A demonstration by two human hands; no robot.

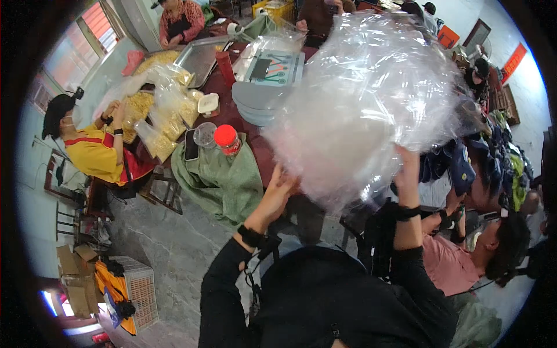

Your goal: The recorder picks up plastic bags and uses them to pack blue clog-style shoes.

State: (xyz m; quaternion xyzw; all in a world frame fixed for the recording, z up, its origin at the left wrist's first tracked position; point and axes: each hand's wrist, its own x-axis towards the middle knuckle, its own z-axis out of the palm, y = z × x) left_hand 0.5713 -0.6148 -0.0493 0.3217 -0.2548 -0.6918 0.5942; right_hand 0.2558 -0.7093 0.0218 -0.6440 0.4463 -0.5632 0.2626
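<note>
A big, puffed-up bundle of clear plastic film or bags [371, 110] is raised in front of me, hiding much of the table behind it. My left hand [281, 190] grips its lower left side, fingers curled against the plastic. On the right, my right hand [408, 168] holds the lower right side, its fingertips partly covered by the film. Left of the bundle, a stack of grey rounded plates [261, 103] sits on the dark red table [266, 152]. A red-lidded jar [227, 140] stands on a green cloth [229, 180] nearer my left arm.
A person in yellow [96, 151] works at the left beside bags of pale yellow pieces [168, 119]. Another person in pink [452, 261] sits close on my right, near dark garments [458, 168]. A white crate [145, 290] and cardboard boxes [78, 278] are on the floor.
</note>
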